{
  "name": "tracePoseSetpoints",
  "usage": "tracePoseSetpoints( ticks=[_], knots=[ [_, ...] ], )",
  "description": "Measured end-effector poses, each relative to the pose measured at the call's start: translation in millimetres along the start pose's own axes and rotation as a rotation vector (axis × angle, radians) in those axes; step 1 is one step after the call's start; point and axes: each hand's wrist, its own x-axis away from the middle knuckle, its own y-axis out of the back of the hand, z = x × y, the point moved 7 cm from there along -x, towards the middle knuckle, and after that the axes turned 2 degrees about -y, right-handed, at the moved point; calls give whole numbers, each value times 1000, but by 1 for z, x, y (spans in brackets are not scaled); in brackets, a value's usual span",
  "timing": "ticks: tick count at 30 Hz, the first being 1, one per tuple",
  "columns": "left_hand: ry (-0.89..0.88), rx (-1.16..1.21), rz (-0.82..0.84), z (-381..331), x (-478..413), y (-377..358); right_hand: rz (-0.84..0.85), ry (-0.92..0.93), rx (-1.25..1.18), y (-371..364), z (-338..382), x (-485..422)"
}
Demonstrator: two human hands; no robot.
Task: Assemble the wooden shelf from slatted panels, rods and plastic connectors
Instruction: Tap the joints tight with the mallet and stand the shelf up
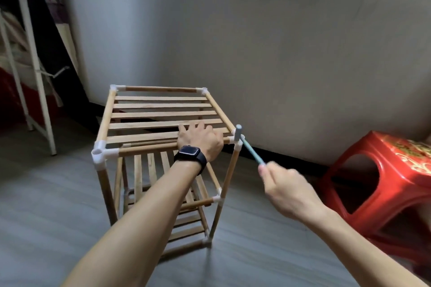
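Head view, shelf: the wooden shelf (pixel 161 114) is standing upright on the grey floor (pixel 46 205) close to the wall, its tiers already joined by rods and white corner pieces.
Head view, left hand: the left hand (pixel 200 141) is lying flat with relaxed fingers on the top slats near the front right corner, likely bracing the frame against a blow.
Head view, right hand: the right hand (pixel 286 190) is gripping the pale blue handle of a small hammer (pixel 250 152); its grey head is sitting at the near right connector (pixel 231 140), probably to seat that joint.
Head view, near left connector (pixel 99 151): its socket is facing up, open.
Head view, writing: the watch (pixel 190 154) screen is showing dark; the red stool (pixel 384 170) is carrying gold ornament, with nothing readable.
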Motion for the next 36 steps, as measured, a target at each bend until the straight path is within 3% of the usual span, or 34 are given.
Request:
tracePoseSetpoints(
  ticks=[3,6,8,12,16,20,24,29,34,36],
  knots=[
    [9,11,-40,2,-2,0,-213,135,-177,17,9,5],
    [7,21,-57,1,-2,3,78,-41,30,-15,-4,5],
    [-52,-4,-73,-3,1,4,85,-57,65,-13,-12,7],
    [-266,33,-64,3,3,10,-83,11,-84,21,-11,7],
    [-377,13,-5,32,8,18,-15,30,-10,11,-10,9],
    [-172,6,-6,76,4,17,38,122,69,-3,7,20],
    [142,369,-101,97,18,15,70,139,125,-8,29,28],
    [200,506,-106,88,40,-8,106,211,210,-4,55,15],
    [226,514,-148,89,37,-14,-290,325,-391,29,71,14],
    [234,528,-163,89,37,-14,-73,206,-293,-7,64,9]
  ],
)
